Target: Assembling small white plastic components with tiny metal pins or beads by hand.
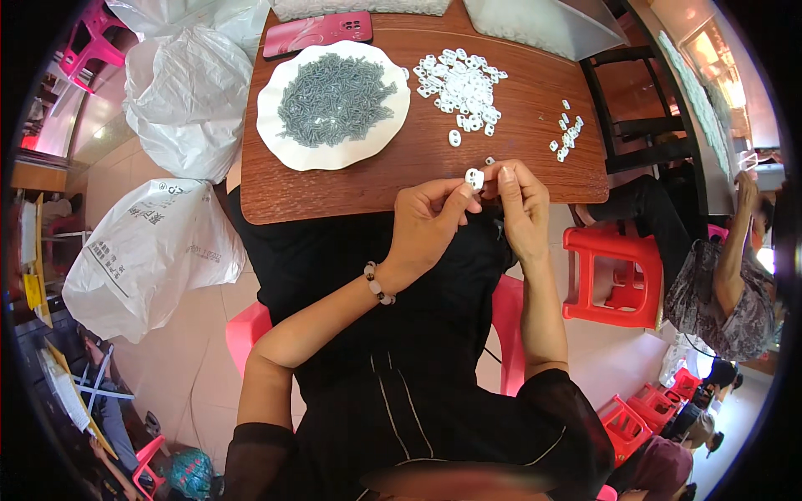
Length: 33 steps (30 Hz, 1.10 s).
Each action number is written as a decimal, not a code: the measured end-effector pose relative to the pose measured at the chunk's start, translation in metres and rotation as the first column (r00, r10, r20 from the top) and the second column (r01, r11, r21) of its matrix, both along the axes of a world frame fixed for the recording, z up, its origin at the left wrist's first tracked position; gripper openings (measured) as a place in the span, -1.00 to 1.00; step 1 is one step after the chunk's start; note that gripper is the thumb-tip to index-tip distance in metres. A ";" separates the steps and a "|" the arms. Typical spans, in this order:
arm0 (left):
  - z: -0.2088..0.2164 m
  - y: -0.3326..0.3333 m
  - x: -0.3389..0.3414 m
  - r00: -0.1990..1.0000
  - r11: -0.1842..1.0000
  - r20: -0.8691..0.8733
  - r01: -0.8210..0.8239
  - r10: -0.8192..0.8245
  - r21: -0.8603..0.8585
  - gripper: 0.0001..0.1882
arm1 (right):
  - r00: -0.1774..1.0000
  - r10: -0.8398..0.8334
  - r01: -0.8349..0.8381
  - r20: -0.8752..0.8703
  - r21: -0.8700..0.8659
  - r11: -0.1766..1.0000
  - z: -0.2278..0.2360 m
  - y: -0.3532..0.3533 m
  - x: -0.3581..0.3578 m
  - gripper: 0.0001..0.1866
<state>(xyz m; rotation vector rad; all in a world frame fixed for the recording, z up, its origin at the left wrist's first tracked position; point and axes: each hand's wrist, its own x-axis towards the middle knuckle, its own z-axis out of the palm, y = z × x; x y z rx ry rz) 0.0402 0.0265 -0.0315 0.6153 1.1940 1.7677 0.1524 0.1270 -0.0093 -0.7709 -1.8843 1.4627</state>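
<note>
My left hand point(428, 224), with a beaded bracelet at the wrist, pinches a small white plastic piece with two holes point(474, 177) between thumb and fingers, just above the table's near edge. Close beside it on the right, my right hand point(522, 209) has its thumb and fingers pressed together; whatever they hold is too small or hidden to make out. Left of the hands, a white wavy-rimmed plate point(271, 138) bears a heap of small grey rod-like pieces point(334, 100). A pile of similar white plastic pieces point(461, 83) lies beyond my hands.
On the brown wooden table point(334, 196) lie a pink phone point(317, 33) at the far left and a smaller group of white pieces point(568, 138) at the right. White plastic bags point(154, 250) stand on the left. A red stool point(614, 275) and a seated person point(723, 292) are at the right.
</note>
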 end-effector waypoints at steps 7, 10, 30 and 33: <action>0.001 -0.002 -0.002 1.000 1.000 -0.010 0.025 -0.025 -0.019 -0.78 | 0.994 0.097 -0.101 -0.042 -0.114 0.988 -0.001 0.000 0.001 -0.63; 0.003 -0.003 -0.003 0.999 0.999 -0.011 0.049 -0.049 0.003 -0.78 | 0.987 0.131 -0.147 -0.098 -0.179 0.973 0.004 0.000 -0.001 -0.53; 0.014 -0.012 0.000 0.990 0.989 0.003 0.141 -0.141 0.046 -0.77 | 0.857 0.255 -0.477 -0.448 -0.505 0.719 -0.006 0.002 0.002 -0.52; 0.015 -0.012 0.000 0.991 0.990 -0.012 0.134 -0.133 0.037 -0.78 | 0.854 0.248 -0.480 -0.457 -0.511 0.713 -0.006 0.002 0.002 -0.53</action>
